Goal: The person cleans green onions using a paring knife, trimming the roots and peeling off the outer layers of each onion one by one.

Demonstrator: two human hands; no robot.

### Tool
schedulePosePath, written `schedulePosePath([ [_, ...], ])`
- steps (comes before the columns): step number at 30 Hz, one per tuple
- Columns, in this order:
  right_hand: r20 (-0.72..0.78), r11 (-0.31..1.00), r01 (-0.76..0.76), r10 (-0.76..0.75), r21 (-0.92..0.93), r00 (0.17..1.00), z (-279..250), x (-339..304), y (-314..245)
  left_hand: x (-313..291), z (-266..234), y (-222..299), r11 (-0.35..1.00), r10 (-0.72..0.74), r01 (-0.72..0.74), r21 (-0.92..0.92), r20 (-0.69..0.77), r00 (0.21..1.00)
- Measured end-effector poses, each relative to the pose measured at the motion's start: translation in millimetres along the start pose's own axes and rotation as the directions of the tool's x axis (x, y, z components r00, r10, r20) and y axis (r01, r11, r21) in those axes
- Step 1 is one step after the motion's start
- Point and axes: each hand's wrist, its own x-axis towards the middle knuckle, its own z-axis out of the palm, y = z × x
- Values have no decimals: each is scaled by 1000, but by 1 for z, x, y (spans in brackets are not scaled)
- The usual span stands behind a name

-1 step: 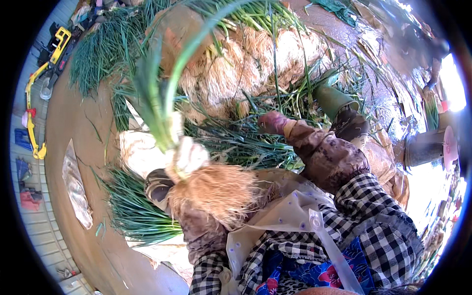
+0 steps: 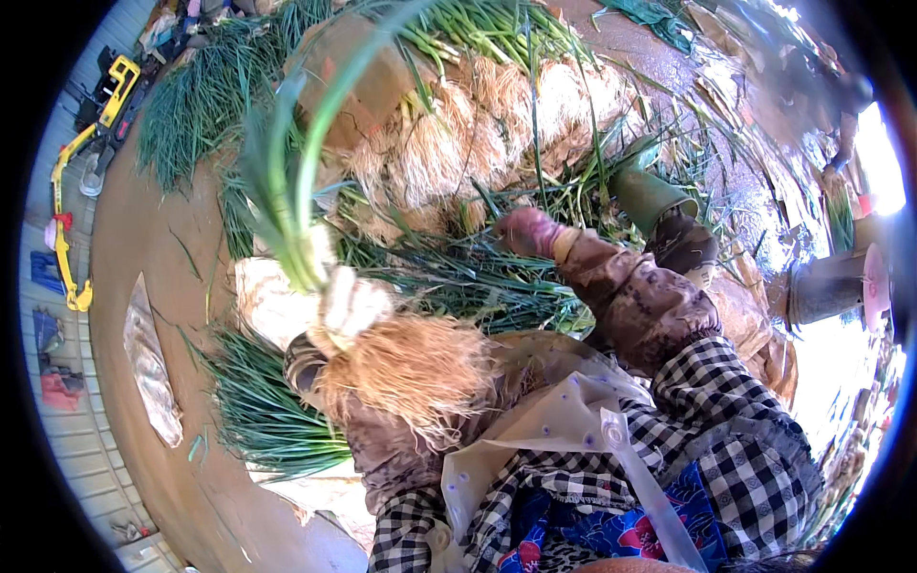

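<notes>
A bunch of green onions (image 2: 304, 196) is gripped in my left hand (image 2: 351, 304), which wears a white glove. Its green leaves bend up and away, blurred, while the pale tangle of roots (image 2: 411, 372) hangs toward my lap. My right hand (image 2: 531, 232), in a pinkish-purple glove, hovers at or just above the loose green onion leaves (image 2: 458, 277) in front of me. Its fingers are blurred and turned away, so whether it holds anything does not show. Beyond it lies a row of green onions with bushy roots (image 2: 439, 143) facing me.
More green onions lie at my left (image 2: 272, 406) and far left (image 2: 186, 124). A green boot (image 2: 650, 196) rests among the leaves on the right. A metal cylinder (image 2: 821, 286) stands at the far right. A yellow toy excavator (image 2: 72, 162) is by the left wall.
My left hand and the green onion bunch have shifted slightly left, the leaves swinging left too. My right hand has moved a little left and away from me.
</notes>
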Motion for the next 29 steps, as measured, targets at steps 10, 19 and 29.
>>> schedulePosePath([
  [10,-674,991,-111,128,69,728,-114,97,-38,-22,-30,-47,1000,1,19,20,-712,702],
  [19,-597,702,550,-219,454,772,-78,99,4,-25,-21,-49,993,-41,113,31,-811,583],
  [29,-89,914,277,-316,-298,945,-20,-31,-74,-27,-32,-78,787,-31,576,221,-918,394],
])
